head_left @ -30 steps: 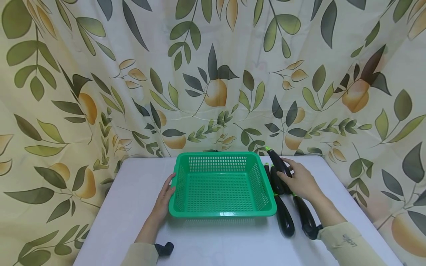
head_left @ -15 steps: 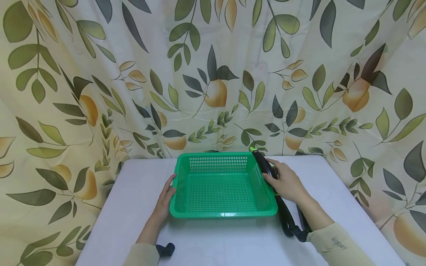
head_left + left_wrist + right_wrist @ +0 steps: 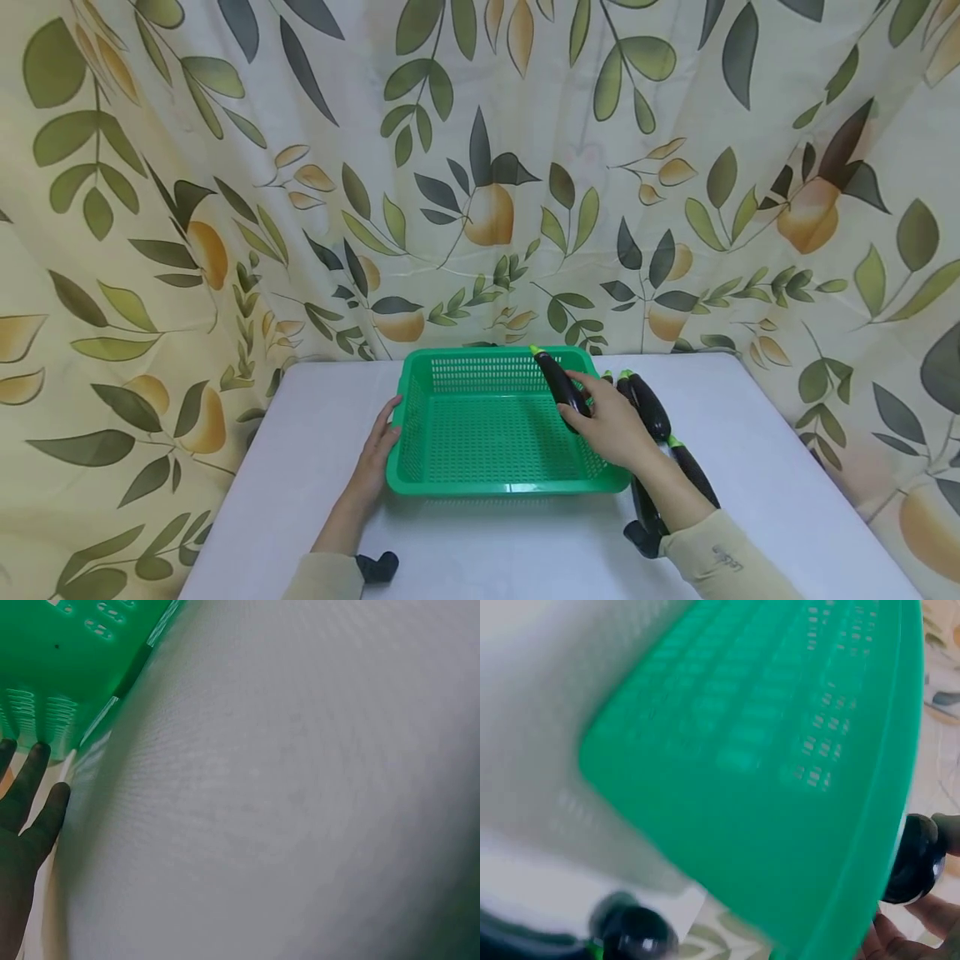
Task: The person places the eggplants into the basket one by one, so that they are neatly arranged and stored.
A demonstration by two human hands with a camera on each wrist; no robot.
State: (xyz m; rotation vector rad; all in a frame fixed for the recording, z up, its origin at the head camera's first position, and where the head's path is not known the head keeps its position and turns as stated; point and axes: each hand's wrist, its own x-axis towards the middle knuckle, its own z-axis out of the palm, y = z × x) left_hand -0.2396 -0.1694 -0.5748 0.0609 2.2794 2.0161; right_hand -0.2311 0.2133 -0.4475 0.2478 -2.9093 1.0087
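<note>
A dark purple eggplant (image 3: 558,383) with a green stem tip is held in my right hand (image 3: 611,421), above the right part of the green plastic basket (image 3: 506,488). The right wrist view shows the rounded end of this eggplant (image 3: 916,862) between the fingers, past the basket rim. My left hand (image 3: 372,454) touches the basket's left side. In the left wrist view the fingers (image 3: 34,776) look fairly straight against the slotted wall. Several other eggplants (image 3: 649,407) lie on the table right of the basket, partly hidden by my right hand and forearm.
A white-covered table (image 3: 480,550) carries the basket and eggplants. Behind it hangs a curtain (image 3: 465,208) printed with leaves and fruit. Dark pieces are strapped at both wrists, and the right one (image 3: 642,537) overlaps a lying eggplant.
My right hand has carried the eggplant left, from over the other eggplants to over the basket. More of the lying eggplants now show. My left hand has stayed at the basket's side.
</note>
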